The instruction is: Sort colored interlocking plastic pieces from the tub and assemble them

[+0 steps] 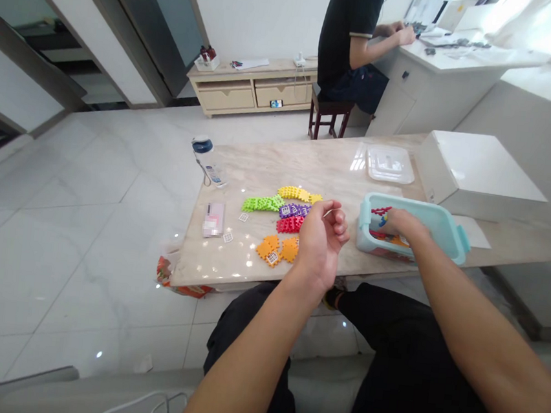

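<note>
My right hand [398, 223] reaches down into a light teal plastic bin [449, 223]. Its fingers close around a small blue plastic piece [384, 219], beside red pieces [381, 210] in the bin. Over the table, my left hand [323, 243] hovers with loosely half-curled fingers and nothing visible in it. Left of it lie rows of toothed plastic tiles: yellow [296, 193], green [262, 204], purple [294, 211] and red [289, 225]. Nearer me are loose orange tiles [266, 247], with a white square frame piece [272, 258] on them. My left hand hides part of the rows.
A clear bottle with a blue lid [203, 144] stands at the table's [240, 164] left end, near a pinkish packet [214, 220]. Behind the bin are a clear lid [389, 163] and a white box [488, 168]. A person [350, 38] sits at a desk beyond.
</note>
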Demonstrator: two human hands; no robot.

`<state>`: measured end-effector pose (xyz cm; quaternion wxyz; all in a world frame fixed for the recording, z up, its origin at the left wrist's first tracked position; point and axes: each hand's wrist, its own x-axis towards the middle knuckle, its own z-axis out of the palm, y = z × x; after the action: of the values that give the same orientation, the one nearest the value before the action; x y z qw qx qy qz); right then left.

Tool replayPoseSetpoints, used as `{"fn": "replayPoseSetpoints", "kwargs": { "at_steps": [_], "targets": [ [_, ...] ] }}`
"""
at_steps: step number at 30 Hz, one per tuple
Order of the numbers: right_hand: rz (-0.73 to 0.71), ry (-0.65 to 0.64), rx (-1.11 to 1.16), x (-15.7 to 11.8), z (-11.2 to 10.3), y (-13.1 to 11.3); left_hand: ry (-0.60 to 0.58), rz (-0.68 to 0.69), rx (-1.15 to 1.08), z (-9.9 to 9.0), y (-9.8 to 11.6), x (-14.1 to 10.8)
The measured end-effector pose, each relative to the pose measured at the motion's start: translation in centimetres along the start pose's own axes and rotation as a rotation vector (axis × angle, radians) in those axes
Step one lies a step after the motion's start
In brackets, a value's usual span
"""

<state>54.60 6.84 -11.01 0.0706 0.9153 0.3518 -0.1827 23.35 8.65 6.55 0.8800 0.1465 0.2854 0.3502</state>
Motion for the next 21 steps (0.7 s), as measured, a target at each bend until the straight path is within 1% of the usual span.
{"fn": "replayPoseSetpoints", "kwargs": {
  "at_steps": [3,5,7,10,19,21],
  "targets": [
    [-0.029,-0.109,-0.064,0.2,-0.5,0.7,-0.007,-0.009,0.052,-0.3,-0.2,-0.1],
    [-0.094,-0.131,-0.072,0.4,-0.7,1.0,-0.008,-0.003,0.076,-0.5,-0.2,-0.1],
    [-0.126,-0.115,-0.081,0.6,-0.6,1.2,-0.011,-0.006,0.093,-0.7,-0.1,0.0],
    [-0.108,-0.090,-0.102,0.8,-0.3,1.1,-0.011,-0.010,0.120,-0.7,0.0,0.0],
    [-0.063,-0.073,-0.176,-0.2,0.4,-0.9,-0.031,-0.017,0.172,-0.7,-0.1,-0.3],
    [-0.057,-0.044,-0.135,-0.3,0.6,-1.1,-0.045,-0.017,0.181,-0.8,0.1,-0.4]
  ]
}}
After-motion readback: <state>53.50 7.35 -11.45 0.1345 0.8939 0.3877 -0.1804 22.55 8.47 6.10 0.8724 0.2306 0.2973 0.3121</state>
